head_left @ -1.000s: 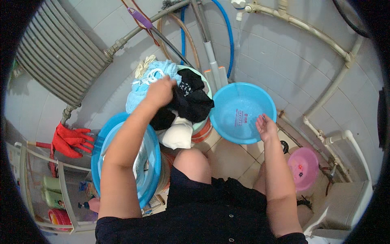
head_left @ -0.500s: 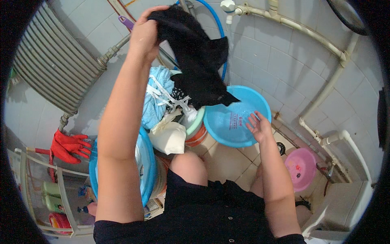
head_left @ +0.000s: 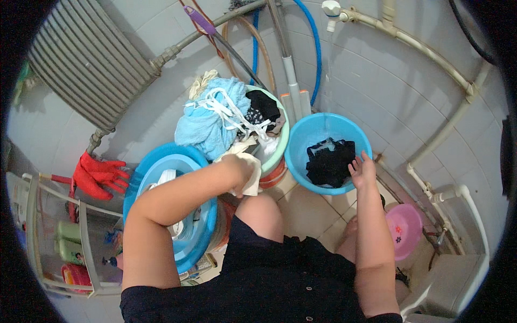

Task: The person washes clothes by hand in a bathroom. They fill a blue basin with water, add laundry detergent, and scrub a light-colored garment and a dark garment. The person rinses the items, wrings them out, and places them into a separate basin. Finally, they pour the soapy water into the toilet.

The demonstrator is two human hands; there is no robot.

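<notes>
Black cloth (head_left: 329, 161) lies crumpled in the blue basin (head_left: 301, 180) with water in it. My right hand (head_left: 364, 171) is at the basin's right rim, palm up, fingers apart and holding nothing. Over the front edge of a pale green tub (head_left: 284, 144), my left hand (head_left: 238, 171) is closed on a cream cloth (head_left: 251, 182); some of its fingers are hidden. That tub is heaped with a light blue towel (head_left: 207, 110), white straps (head_left: 229, 110) and a black garment (head_left: 262, 106).
A larger blue tub (head_left: 145, 188) with pale things inside stands left, partly behind my left forearm. Red rubber gloves (head_left: 99, 175) hang by the shelf rack (head_left: 83, 237). A white tap (head_left: 330, 15) is above the basin. A pink basin (head_left: 406, 231) sits right, a mop (head_left: 291, 75) behind.
The black cloth has gone from my raised left hand into the blue basin. My left hand has come down to the cream cloth. The right hand has shifted slightly right, still open.
</notes>
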